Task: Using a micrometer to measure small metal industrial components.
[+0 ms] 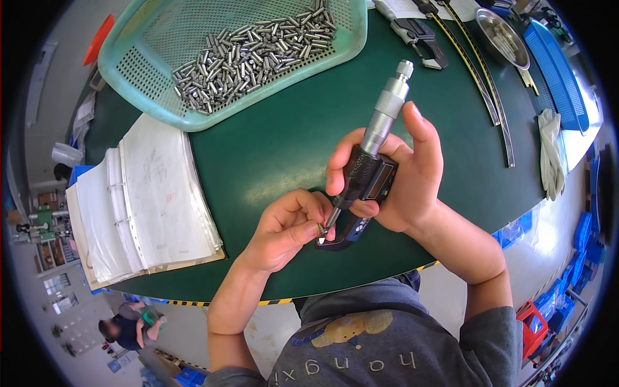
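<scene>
Black digital micrometer (pixel 369 174) tilted upright, small steel pin (pixel 320 227) at its anvil

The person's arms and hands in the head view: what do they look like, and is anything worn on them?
Both hands, the left hand and the right hand, are bare: no gloves, rings or watch show. The forearms are bare too. Short grey sleeves of a grey shirt end near the elbows.

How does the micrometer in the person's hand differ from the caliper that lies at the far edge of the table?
The micrometer is held in the right hand and tilted up; the caliper lies flat, untouched. The micrometer has a round metal thimble on top; the caliper has none. Both have dark bodies.
</scene>
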The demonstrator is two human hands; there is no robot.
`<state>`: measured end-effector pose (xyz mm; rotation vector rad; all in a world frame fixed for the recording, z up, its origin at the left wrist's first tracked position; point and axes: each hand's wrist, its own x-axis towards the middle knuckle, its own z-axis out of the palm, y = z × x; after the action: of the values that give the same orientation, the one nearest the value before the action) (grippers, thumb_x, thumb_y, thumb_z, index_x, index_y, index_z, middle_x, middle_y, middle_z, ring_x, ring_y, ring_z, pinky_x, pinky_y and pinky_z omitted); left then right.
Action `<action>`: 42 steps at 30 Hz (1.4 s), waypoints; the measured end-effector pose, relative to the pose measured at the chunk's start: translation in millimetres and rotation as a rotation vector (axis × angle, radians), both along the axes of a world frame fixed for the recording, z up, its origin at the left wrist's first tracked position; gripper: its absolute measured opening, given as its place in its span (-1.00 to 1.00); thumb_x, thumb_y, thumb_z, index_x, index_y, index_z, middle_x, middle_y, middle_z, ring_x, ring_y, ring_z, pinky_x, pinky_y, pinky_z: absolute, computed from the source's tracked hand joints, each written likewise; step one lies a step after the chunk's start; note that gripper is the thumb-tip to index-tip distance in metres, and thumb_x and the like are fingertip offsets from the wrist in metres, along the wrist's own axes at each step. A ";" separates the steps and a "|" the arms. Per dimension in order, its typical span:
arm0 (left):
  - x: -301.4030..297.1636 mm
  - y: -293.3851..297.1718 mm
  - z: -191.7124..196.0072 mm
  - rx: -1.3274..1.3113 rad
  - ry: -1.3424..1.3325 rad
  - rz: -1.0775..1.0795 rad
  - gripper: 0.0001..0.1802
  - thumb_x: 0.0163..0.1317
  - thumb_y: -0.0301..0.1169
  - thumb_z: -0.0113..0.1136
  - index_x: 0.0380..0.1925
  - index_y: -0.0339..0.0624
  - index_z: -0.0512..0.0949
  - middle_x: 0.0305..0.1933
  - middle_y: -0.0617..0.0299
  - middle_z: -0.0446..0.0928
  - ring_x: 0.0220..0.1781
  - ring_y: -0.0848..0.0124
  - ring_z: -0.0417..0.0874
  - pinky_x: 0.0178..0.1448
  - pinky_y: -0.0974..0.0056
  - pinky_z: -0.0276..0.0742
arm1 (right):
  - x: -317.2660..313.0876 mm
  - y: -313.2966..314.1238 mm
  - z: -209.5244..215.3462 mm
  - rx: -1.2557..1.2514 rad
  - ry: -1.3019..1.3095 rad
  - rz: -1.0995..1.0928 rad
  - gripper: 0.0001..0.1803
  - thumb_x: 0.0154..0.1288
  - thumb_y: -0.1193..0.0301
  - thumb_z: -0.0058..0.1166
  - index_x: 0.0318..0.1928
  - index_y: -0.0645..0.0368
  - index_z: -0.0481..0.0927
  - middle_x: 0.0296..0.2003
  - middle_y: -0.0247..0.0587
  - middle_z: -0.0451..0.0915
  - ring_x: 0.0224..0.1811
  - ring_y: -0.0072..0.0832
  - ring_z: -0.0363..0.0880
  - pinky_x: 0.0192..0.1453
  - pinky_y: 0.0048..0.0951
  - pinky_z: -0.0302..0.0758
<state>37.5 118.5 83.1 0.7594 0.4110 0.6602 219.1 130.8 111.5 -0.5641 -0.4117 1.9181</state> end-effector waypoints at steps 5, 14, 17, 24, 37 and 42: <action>1.3 -0.3 -1.4 -0.004 -0.012 -0.009 -0.88 0.11 -0.45 0.02 -0.36 -0.20 0.33 -0.30 0.20 0.31 -0.28 0.43 0.40 -0.22 0.38 0.29 | -0.7 0.3 -2.7 0.012 -0.057 -0.007 -0.22 0.16 -0.20 -0.59 -0.45 0.27 0.46 -0.60 -0.02 0.49 -0.85 -0.54 0.22 -0.82 -0.64 0.14; 1.3 -1.2 1.7 -0.093 0.015 0.021 -0.80 0.03 -0.40 0.01 -0.33 -0.21 0.32 -0.30 0.17 0.36 -0.29 0.43 0.39 -0.19 0.39 0.26 | -1.9 1.6 -0.8 -0.075 -0.102 -0.019 -0.24 0.12 -0.24 -0.49 -0.45 0.25 0.47 -0.59 -0.05 0.49 -0.81 -0.54 0.25 -0.80 -0.64 0.14; 1.8 -1.3 0.3 -0.113 0.009 0.029 -0.77 0.03 -0.38 0.01 -0.32 -0.22 0.32 -0.31 0.17 0.37 -0.29 0.43 0.39 -0.19 0.39 0.26 | -0.1 1.3 0.4 -0.111 -0.024 0.028 -0.19 0.02 -0.28 -0.49 -0.42 0.28 0.46 -0.56 -0.07 0.49 -0.76 -0.52 0.28 -0.75 -0.63 0.15; 3.5 -2.3 0.2 -0.139 -0.002 0.033 -0.79 0.03 -0.39 0.02 -0.34 -0.22 0.32 -0.32 0.18 0.37 -0.28 0.43 0.40 -0.16 0.38 0.28 | -1.9 1.1 0.3 -0.104 -0.098 0.004 -0.24 0.08 -0.24 -0.49 -0.44 0.26 0.45 -0.57 -0.08 0.49 -0.77 -0.54 0.26 -0.77 -0.64 0.14; 5.2 -1.9 -1.4 -0.144 -0.056 0.038 -0.82 0.09 -0.39 0.02 -0.34 -0.20 0.31 -0.35 0.20 0.33 -0.29 0.44 0.40 -0.22 0.41 0.27 | -1.1 0.5 -3.2 -0.024 -0.058 -0.007 -0.28 0.12 -0.23 -0.43 -0.43 0.24 0.46 -0.57 -0.13 0.49 -0.79 -0.60 0.26 -0.76 -0.66 0.16; 4.9 -3.7 -2.0 -0.162 -0.075 0.050 -0.83 0.10 -0.40 0.01 -0.33 -0.19 0.31 -0.35 0.20 0.33 -0.29 0.43 0.40 -0.23 0.41 0.27 | -3.6 1.0 -5.7 -0.044 -0.125 -0.004 -0.26 0.14 -0.25 -0.53 -0.40 0.21 0.45 -0.56 -0.12 0.48 -0.80 -0.60 0.24 -0.77 -0.67 0.14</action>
<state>42.4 114.8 81.0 0.5704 0.4108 0.6907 215.5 131.8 105.8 -0.7162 -0.4491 1.8982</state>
